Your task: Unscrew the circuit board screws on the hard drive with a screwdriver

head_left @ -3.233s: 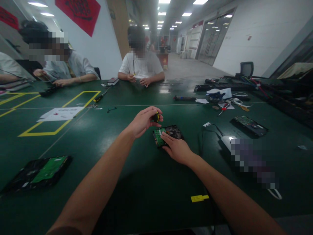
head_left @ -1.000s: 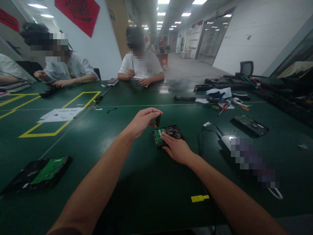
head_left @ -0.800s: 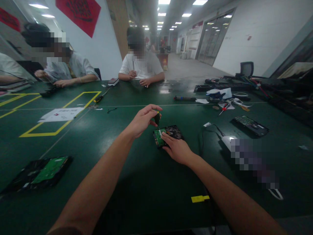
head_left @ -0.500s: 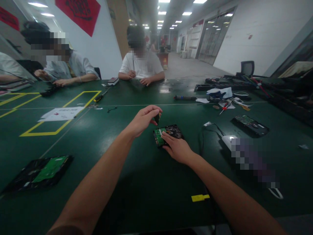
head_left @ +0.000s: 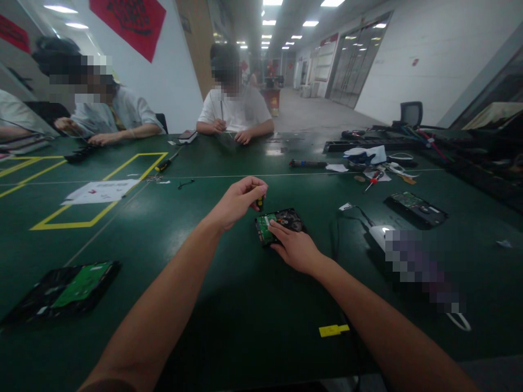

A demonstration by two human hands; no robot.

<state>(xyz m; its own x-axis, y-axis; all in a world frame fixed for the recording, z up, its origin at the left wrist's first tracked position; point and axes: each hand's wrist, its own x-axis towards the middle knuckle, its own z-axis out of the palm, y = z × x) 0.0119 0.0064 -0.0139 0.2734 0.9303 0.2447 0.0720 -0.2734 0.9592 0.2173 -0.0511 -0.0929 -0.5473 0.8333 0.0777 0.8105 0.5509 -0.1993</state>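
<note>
At the table's middle lies a hard drive (head_left: 291,218), its green circuit board facing up. My right hand (head_left: 300,249) steadies it, fingers across the board and thumb at the near edge. Over the drive's far left corner, my left hand (head_left: 242,202) pinches what looks like a small black-and-yellow screwdriver (head_left: 260,203), upright in the fingertips. Most of that tool is hidden by the fingers, and its tip cannot be made out. Another hard drive (head_left: 417,209) rests to the right, and a further drive (head_left: 79,286) with a green board sits at the near left.
A power bank-like white device (head_left: 379,235) with a cable lies right of my hand. Farther back are a yellow-handled screwdriver (head_left: 163,164), a dark cylindrical tool (head_left: 308,163), gloves (head_left: 365,155) and a red-handled screwdriver (head_left: 375,179). Co-workers (head_left: 232,111) sit across the green table (head_left: 245,326).
My left fingers have shifted slightly around the screwdriver, which now shows more yellow and stands more upright. My right hand and the hard drive keep their places.
</note>
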